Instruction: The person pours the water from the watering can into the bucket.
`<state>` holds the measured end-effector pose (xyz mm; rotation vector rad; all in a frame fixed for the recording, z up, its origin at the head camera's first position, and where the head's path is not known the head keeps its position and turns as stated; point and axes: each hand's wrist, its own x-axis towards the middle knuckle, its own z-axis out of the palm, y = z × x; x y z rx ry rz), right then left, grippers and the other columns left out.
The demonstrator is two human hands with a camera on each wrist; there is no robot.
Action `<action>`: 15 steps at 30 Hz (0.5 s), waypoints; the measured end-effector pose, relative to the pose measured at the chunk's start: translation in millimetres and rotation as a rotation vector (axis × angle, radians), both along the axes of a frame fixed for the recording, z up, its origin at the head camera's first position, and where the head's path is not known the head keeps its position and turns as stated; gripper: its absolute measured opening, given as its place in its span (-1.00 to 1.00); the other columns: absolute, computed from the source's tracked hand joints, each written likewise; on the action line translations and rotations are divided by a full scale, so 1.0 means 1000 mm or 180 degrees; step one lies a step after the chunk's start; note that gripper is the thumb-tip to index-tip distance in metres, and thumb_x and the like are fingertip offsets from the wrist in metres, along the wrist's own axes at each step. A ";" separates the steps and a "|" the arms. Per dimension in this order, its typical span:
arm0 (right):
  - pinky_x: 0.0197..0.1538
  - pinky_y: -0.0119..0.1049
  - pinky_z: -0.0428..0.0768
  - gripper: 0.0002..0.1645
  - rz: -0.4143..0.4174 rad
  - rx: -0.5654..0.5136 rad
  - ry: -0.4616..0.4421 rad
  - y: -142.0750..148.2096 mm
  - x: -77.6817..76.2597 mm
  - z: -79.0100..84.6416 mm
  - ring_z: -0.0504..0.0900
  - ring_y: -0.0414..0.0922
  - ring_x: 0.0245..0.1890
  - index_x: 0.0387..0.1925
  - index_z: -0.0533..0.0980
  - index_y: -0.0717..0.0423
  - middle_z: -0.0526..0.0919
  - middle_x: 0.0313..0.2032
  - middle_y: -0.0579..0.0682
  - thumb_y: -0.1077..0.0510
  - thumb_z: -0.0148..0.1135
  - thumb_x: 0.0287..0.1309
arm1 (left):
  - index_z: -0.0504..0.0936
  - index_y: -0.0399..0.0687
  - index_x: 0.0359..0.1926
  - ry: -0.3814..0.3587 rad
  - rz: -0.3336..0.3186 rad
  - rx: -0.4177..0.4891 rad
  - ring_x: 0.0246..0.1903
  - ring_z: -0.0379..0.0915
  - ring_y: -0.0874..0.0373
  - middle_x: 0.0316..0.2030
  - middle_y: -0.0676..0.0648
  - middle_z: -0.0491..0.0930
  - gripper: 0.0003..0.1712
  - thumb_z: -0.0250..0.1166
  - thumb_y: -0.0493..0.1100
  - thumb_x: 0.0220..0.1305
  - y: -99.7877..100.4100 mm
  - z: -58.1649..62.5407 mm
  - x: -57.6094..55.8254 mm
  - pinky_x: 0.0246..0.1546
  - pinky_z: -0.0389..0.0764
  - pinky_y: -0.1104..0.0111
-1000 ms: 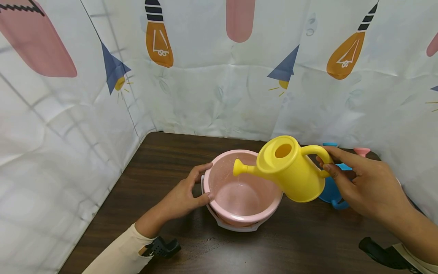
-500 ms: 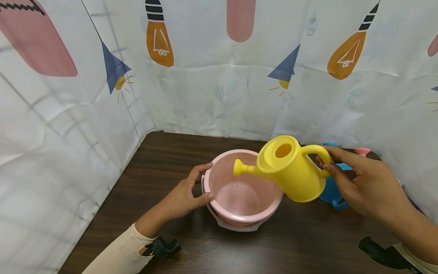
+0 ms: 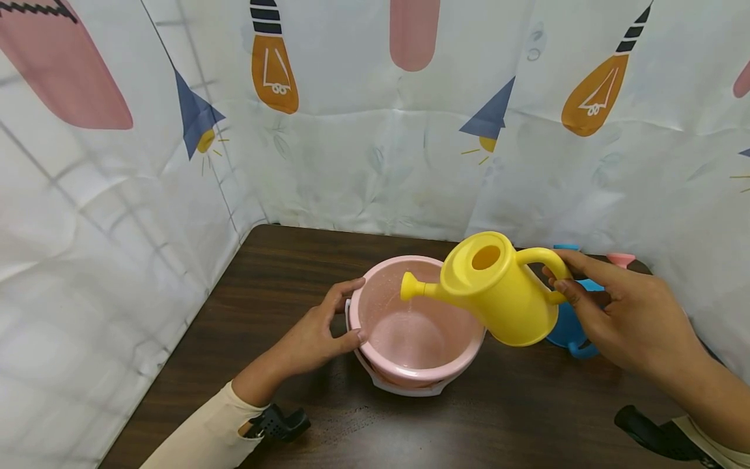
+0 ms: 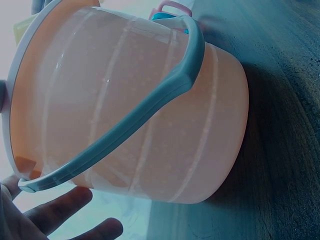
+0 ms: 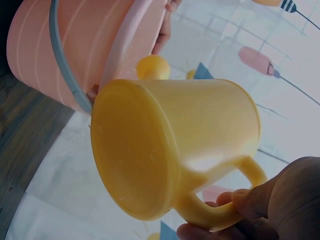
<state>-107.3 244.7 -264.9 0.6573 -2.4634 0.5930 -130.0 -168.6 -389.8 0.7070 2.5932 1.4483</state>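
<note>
In the head view, my right hand (image 3: pixel 638 312) grips the handle of a yellow watering can (image 3: pixel 498 293). The can is tilted, with its spout over a pink bucket (image 3: pixel 416 374). A faint thin stream falls from the spout into the bucket. My left hand (image 3: pixel 313 335) holds the bucket's left rim with thumb and forefinger; in the left wrist view its other fingers (image 4: pixel 60 207) spread outside the wall. A pale carrying handle (image 4: pixel 150 110) hangs down the bucket's side. The right wrist view shows the watering can's base (image 5: pixel 132 150) and my curled fingers on its handle.
A blue watering can (image 3: pixel 565 329) stands behind my right hand, partly hidden. A pink spout end (image 3: pixel 620 259) shows at the back right. The dark wooden table (image 3: pixel 281 273) has wet droplets near the bucket. Printed cloth (image 3: pixel 351 163) hangs behind and at the left.
Hands, watering can and bucket stay almost in place. The thin stream below the spout, hardly visible a second ago, shows more clearly now.
</note>
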 end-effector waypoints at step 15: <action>-0.62 -0.51 0.44 -0.46 -0.0025 -0.0045 -0.0049 -0.001 0.001 -0.001 0.74 -0.21 -0.52 0.20 0.59 0.31 0.78 -0.25 0.19 0.40 0.43 0.15 | 0.10 0.42 0.54 0.0040 -0.0006 0.0017 0.27 0.44 -0.05 0.24 -0.07 0.53 -0.09 0.35 0.16 0.27 0.000 -0.001 0.000 0.11 0.47 -0.06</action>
